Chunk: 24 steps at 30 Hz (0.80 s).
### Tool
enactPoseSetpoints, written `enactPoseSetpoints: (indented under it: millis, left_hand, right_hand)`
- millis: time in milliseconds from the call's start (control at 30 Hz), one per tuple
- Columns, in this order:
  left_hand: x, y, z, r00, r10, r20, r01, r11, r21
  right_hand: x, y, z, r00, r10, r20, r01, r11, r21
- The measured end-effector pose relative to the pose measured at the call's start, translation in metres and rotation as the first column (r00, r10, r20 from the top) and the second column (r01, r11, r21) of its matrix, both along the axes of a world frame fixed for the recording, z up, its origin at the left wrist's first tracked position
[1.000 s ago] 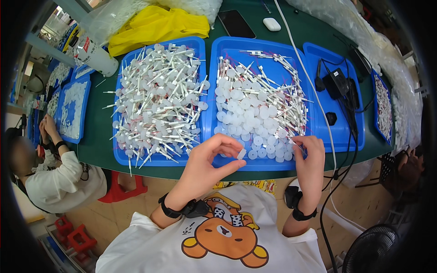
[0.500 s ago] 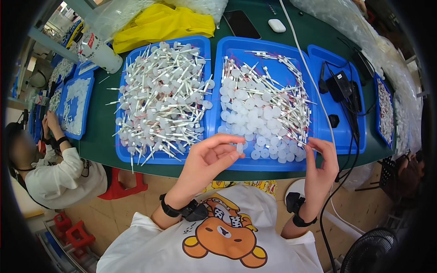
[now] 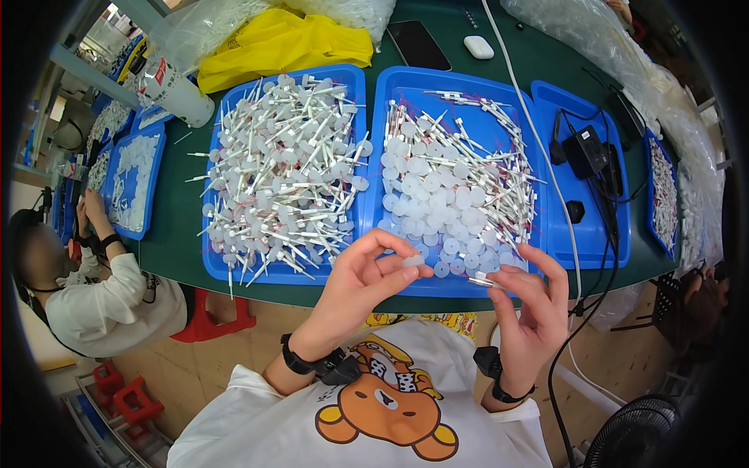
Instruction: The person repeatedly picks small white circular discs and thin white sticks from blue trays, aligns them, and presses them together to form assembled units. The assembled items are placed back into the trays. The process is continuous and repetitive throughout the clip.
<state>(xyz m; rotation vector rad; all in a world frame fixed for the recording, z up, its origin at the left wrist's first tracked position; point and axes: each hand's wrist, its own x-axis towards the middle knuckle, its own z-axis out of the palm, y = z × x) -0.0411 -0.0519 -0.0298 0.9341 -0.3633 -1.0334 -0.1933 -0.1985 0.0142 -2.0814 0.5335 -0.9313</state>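
On the head cam, the thing in the left hand (image 3: 370, 273) is a little translucent disc (image 3: 413, 260), milky white and seen at a slant; that grip is pinching it between thumb and fingertips. The right hand (image 3: 538, 300) has its grip pinched on a skinny white part (image 3: 480, 279) with a shiny bit, pointing toward the disc. Both sit over the near edge of the middle tray (image 3: 468, 121), just apart.

That blue tray has loose discs piled up front, plus white sticks with pinkish wires along its right and far sides. The left tray (image 3: 360, 86) is heaped with sticks and discs in a jumble. The right tray (image 3: 566, 226) holds a black adapter (image 3: 585, 150) and cables.

Around the green counter (image 3: 179, 203): yellow bag (image 3: 285, 39), bottle (image 3: 175, 93), phone (image 3: 421, 44), white case (image 3: 478, 47). A white cord (image 3: 521, 93) kinda cuts across the middle tray's right rim.
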Motion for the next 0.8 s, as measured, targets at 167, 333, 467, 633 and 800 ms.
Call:
enactPoseSetpoints:
  millis: [167, 333, 467, 633, 800]
  left_hand:
    - [0.001, -0.001, -0.001, 0.998, 0.044, 0.047, -0.044, 0.999, 0.007]
    - [0.001, 0.000, 0.000, 0.998, 0.055, 0.034, -0.055, 0.998, 0.021]
    - [0.002, 0.002, 0.001, 1.000, 0.006, 0.020, -0.006, 1.000, -0.028]
    - [0.003, 0.004, 0.011, 0.993, -0.068, -0.092, 0.063, 0.997, -0.048]
    - [0.002, 0.003, 0.018, 0.989, -0.083, -0.121, 0.082, 0.997, -0.018]
  right_hand:
    - [-0.002, 0.001, -0.003, 1.000, 0.012, -0.005, -0.011, 1.000, 0.024]
    - [-0.001, 0.001, -0.004, 0.998, 0.054, -0.023, -0.054, 0.998, 0.027]
    - [0.002, 0.003, -0.004, 0.997, 0.073, -0.030, -0.073, 0.997, 0.001]
    - [0.002, 0.003, -0.005, 0.995, 0.095, -0.029, -0.096, 0.995, -0.012]
    - [0.001, 0.002, -0.005, 0.995, 0.098, -0.019, -0.098, 0.995, -0.015]
